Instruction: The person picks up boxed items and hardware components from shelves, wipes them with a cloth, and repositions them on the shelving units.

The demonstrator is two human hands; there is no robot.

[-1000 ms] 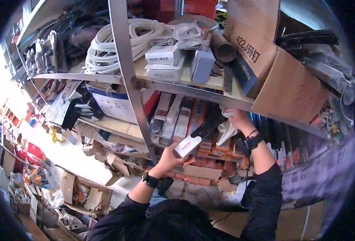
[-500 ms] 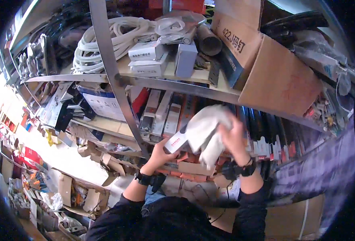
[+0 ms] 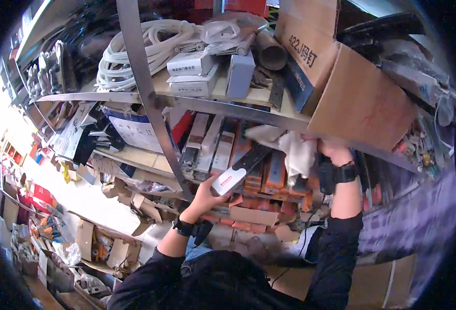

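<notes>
My left hand [image 3: 203, 198] is closed round the near end of a long narrow box [image 3: 231, 181], white at that end and dark along the rest. The box tilts up and away to the right in front of the lower shelf. My right hand [image 3: 335, 152] grips a crumpled white cloth [image 3: 296, 156], which hangs to the left of the fingers. Just under the upper shelf's metal edge, that hand has its fingertips partly hidden. Cloth and box lie close together at the box's far end, and I cannot tell whether they touch.
Long narrow cartons [image 3: 221, 151] line the lower shelf behind my hands. Above, a metal shelf rail [image 3: 228, 109] crosses over the right hand. A big cardboard box [image 3: 362, 98] overhangs at the right. White coiled tubing [image 3: 115, 64] and small white boxes [image 3: 190, 85] sit on the upper shelf.
My right hand has moved right and slightly up with the cloth, off the box. More of the box's dark far part now shows. The left hand has stayed nearly in place.
</notes>
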